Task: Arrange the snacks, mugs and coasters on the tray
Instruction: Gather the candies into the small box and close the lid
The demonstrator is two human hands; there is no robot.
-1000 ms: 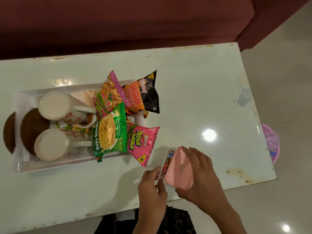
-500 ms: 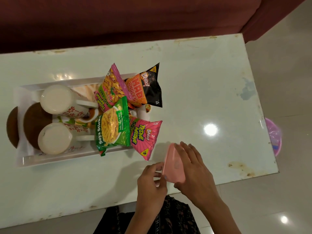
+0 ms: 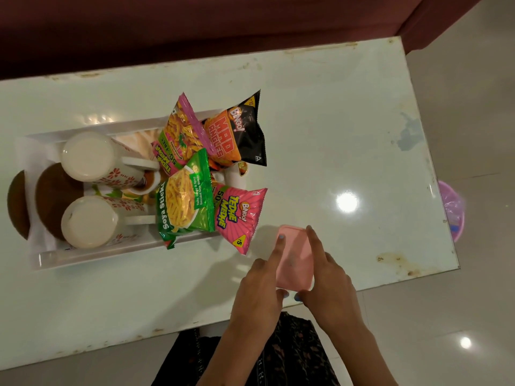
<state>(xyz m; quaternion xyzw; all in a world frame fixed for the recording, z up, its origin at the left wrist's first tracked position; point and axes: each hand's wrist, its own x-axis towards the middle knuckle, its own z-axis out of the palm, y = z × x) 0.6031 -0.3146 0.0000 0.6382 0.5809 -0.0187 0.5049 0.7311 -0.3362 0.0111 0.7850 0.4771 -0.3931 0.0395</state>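
A pink box (image 3: 296,260) lies flat on the white table near its front edge. My left hand (image 3: 260,285) grips its left side with a finger laid on top, and my right hand (image 3: 328,285) grips its right side. To the left stands a white tray (image 3: 83,256). It holds two upside-down floral mugs (image 3: 92,157) (image 3: 92,222), a brown round coaster (image 3: 53,196), and several snack packets: green Soya Sticks (image 3: 185,201), pink Tedhe Medhe (image 3: 238,217), black Mad Angles (image 3: 239,135). A second brown coaster (image 3: 18,204) lies outside the tray's left end.
A dark red sofa (image 3: 195,26) runs along the table's far edge. A pink bin (image 3: 451,210) stands on the tiled floor beyond the table's right edge. My dark patterned clothing (image 3: 278,358) shows below the front edge.
The pink box was tilted up on edge in my hands; it now lies flat on the table with both hands on its sides.
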